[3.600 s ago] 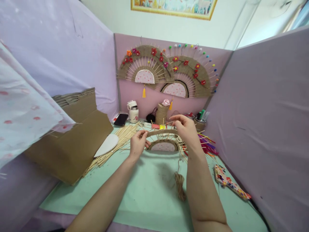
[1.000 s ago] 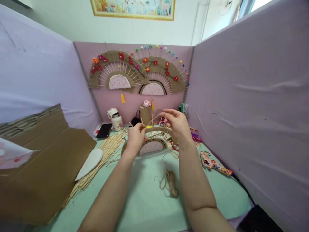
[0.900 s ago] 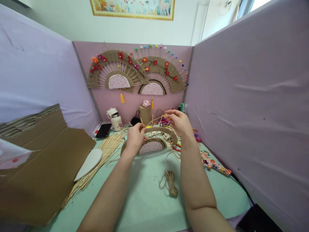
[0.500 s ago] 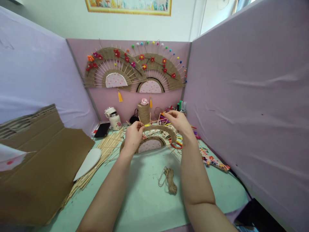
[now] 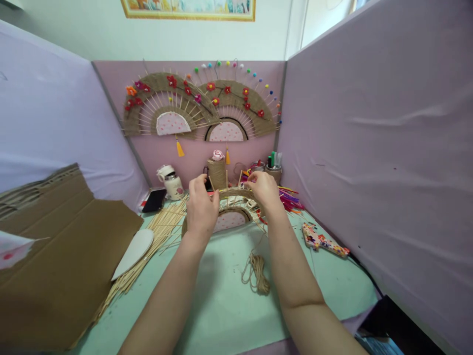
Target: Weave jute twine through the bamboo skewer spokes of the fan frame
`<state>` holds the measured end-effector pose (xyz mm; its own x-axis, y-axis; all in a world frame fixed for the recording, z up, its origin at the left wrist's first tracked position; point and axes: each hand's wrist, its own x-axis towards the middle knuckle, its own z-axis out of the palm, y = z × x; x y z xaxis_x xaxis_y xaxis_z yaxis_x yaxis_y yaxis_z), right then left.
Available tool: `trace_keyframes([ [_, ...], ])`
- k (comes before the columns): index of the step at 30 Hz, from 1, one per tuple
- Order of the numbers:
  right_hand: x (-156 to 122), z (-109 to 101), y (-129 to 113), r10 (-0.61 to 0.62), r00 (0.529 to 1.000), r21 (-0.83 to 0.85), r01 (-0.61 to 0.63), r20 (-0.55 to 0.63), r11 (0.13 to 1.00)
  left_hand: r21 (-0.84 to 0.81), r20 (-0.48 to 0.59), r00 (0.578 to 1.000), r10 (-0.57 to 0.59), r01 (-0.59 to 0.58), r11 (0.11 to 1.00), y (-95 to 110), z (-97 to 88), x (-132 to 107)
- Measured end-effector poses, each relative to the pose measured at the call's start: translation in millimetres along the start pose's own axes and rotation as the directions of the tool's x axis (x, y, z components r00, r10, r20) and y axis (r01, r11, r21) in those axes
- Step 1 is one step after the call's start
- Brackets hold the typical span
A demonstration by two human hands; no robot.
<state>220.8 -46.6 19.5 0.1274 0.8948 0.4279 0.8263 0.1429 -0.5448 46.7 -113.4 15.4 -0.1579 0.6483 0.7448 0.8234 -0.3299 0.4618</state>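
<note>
A half-round fan made of sticks and brown twine is on the table between my hands. Its inner half-disc is pink with dots, edged in brown and black. My left hand is at the left part of the arch, thumb and index finger apart, beside an upright stick; its other fingers are hidden. My right hand is pinched at the arch's upper right, close to another stick. What lies between its fingertips is too small to make out. From a hank of twine, a thin strand runs up toward the fan.
Cardboard, a white oval piece and many thin sticks lie left. Behind are a phone, a bottle, a twine spool and a pen cup. A flowered glue gun lies right. Two fans hang behind.
My left thumb and index finger have parted from their pinch. My right hand has moved down and in toward the arch. The view has shifted slightly right.
</note>
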Motion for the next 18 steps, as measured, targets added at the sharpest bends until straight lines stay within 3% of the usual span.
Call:
trace_keyframes([
  [2,0.1,-0.1,-0.4,-0.001,1.000,-0.009,0.001,0.004,1.000,-0.091,-0.031,0.999,0.022,-0.025,0.996,4.6,3.1,-3.7],
  [5,-0.6,-1.4,-1.9,-0.006,1.000,-0.017,0.007,0.023,1.000,-0.197,0.074,0.997,0.010,0.005,0.980,8.1,19.7,-6.6],
  [8,-0.2,-2.2,-2.2,-0.037,0.999,-0.014,0.038,0.039,0.999,-0.266,0.210,0.976,-0.051,0.107,0.958,9.6,42.4,-2.3],
  [11,1.6,-2.2,0.7,-0.048,0.998,-0.013,0.049,0.046,0.999,-0.322,0.353,0.921,-0.163,0.284,0.903,11.7,59.1,7.0],
  [14,2.3,-2.6,5.0,-0.083,0.995,-0.014,0.084,0.048,0.996,-0.403,0.444,0.868,-0.221,0.414,0.816,14.0,65.7,13.7],
  [18,-1.2,-5.0,7.9,-0.134,0.990,-0.017,0.135,0.044,0.991,-0.460,0.452,0.866,-0.215,0.433,0.775,15.9,64.7,11.6],
])
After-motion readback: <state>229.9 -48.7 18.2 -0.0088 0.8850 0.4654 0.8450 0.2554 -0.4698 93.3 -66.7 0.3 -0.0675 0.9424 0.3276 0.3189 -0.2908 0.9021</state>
